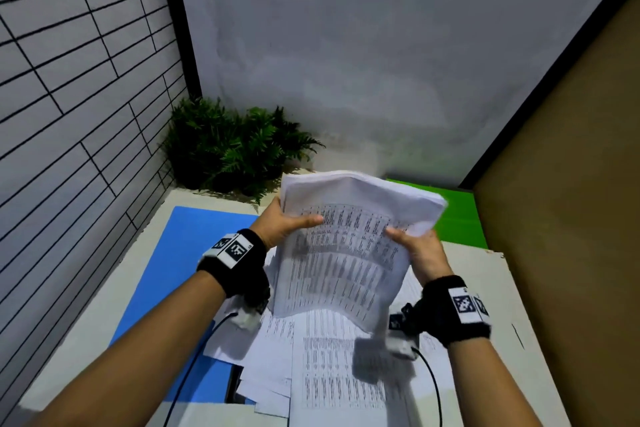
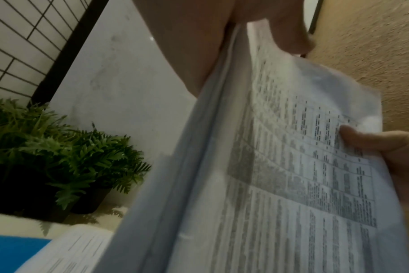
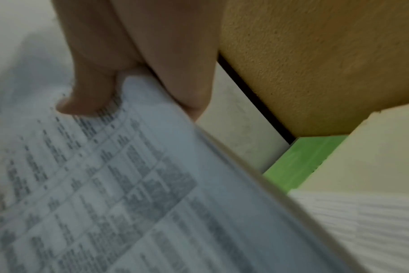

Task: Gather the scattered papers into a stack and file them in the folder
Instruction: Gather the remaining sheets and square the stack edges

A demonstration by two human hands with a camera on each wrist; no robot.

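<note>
Both hands hold one stack [image 1: 341, 250] of printed sheets up in the air above the table [image 1: 485, 291]. Left hand [image 1: 282, 224] grips the stack's left edge, thumb lying across the printed face and the fingers hidden behind the sheets; in the left wrist view the thumb [image 2: 285, 31] presses the top page while the palm backs the edge. Right hand [image 1: 417, 253] grips the right edge the same way, its thumb [image 3: 86, 96] curled down onto the table of figures printed there, the other fingers out of sight behind. So each hand pinches the stack between thumb and fingers. The stack tilts toward the camera, its far edge bowed over and blurred, its lower edge hanging free and curling above the desk.

Under it, more papers [image 1: 332, 374] lie loose on the table, overlapping at odd angles, some printed with the same rows of small text. A blue folder [image 1: 194, 253] lies flat at the left, partly covered by those loose sheets. A green sheet [image 1: 453, 218] lies at the far right, beyond the stack. Two small potted ferns [image 1: 235, 146] stand in the far left corner against the white wall [image 1: 381, 45]. A brown board [image 1: 571, 184] stands along the right side of the table. Each wrist wears a black band with square markers and a cable running off it.
</note>
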